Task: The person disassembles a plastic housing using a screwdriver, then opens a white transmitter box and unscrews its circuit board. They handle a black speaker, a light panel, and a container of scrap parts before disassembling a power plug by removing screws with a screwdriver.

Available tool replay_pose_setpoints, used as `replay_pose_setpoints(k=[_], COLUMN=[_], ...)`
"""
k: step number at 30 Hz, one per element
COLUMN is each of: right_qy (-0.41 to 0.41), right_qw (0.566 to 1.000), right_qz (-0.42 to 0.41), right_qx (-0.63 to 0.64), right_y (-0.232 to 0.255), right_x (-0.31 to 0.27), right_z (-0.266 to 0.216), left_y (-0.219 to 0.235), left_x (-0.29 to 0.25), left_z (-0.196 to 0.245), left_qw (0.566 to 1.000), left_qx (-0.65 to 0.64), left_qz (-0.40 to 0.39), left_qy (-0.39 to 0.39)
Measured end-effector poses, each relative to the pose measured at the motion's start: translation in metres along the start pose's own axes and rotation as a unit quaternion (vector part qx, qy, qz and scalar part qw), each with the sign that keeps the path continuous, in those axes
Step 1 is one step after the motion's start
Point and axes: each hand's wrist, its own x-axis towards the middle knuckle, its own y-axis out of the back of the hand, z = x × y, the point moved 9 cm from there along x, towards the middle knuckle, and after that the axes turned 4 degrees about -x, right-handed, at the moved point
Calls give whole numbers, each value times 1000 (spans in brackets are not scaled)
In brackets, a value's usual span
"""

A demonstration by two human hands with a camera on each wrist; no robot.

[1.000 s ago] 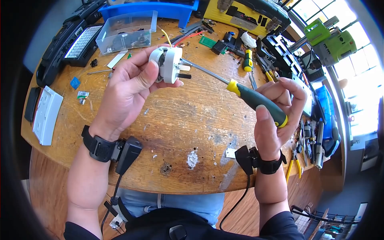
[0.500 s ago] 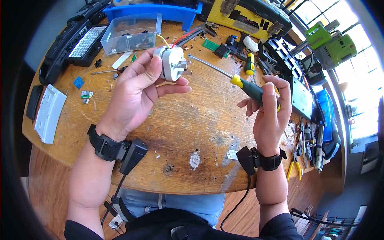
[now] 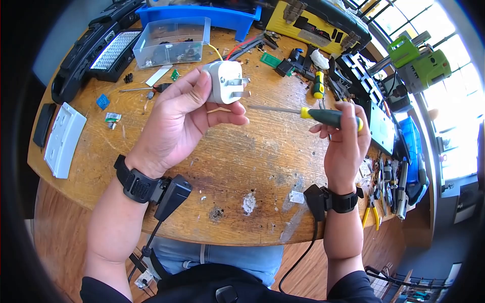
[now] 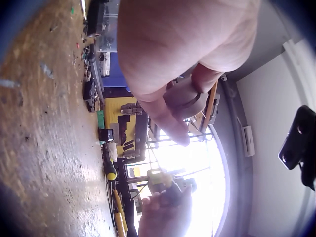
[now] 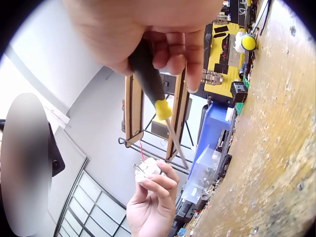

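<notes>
In the head view my left hand (image 3: 174, 113) pinches a white power plug (image 3: 218, 86) between thumb and fingers, its metal pins facing right. A yellow wire (image 3: 215, 51) and a red wire (image 3: 233, 50) come out of its top. My right hand (image 3: 346, 144) grips a screwdriver (image 3: 327, 117) by its dark green and yellow handle. The shaft lies nearly level, with the tip just right of the plug and apart from it. From the right wrist, the screwdriver (image 5: 148, 76) slants down in front of the plug (image 5: 149, 169). In the left wrist view my fingers hide part of the plug (image 4: 186, 101).
Behind the hands stand a clear plastic box (image 3: 169, 45), a blue bin (image 3: 202, 17) and a yellow toolbox (image 3: 313, 30). Another yellow-green screwdriver (image 3: 319, 85) lies at the back right. Pliers (image 3: 371, 209) and tools crowd the right edge; a white casing (image 3: 64, 140) lies left.
The screwdriver tip has come away from the plug, and its shaft has swung from slanting to nearly level. My left hand has turned the plug, its pins facing further toward the camera.
</notes>
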Motion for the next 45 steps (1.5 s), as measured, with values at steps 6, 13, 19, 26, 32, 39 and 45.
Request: replay_pose_setpoints(k=[6,13,19,26,32,39,45], right_qy=[141,174,166,165,168,191,140], right_qw=[986,981,985,985,986,978,986], right_qz=[-5,-10,-12,-7,8,-75,-61], right_qx=[93,85,48,42,-9,-44,-72], right_y=[3,4,1,-1,1,-12,-18], right_x=[-11,-14,-13,-14,-15,-23,-20], right_z=[-28,-35,-33,-34,-35,-35,-32], left_y=[-1,-4,-5,-6,-6,-3,2], left_x=[-1,-1,-2,-2,-1,-1,0], left_z=[-1,-2,-2,-1,2,4,3], left_qw=[1000,999,999,999,999,992,991], left_qx=[-7,28,44,33,32,120,132], left_qz=[-11,-17,-14,-16,-17,10,27], left_qy=[5,1,5,3,-12,-29,-28])
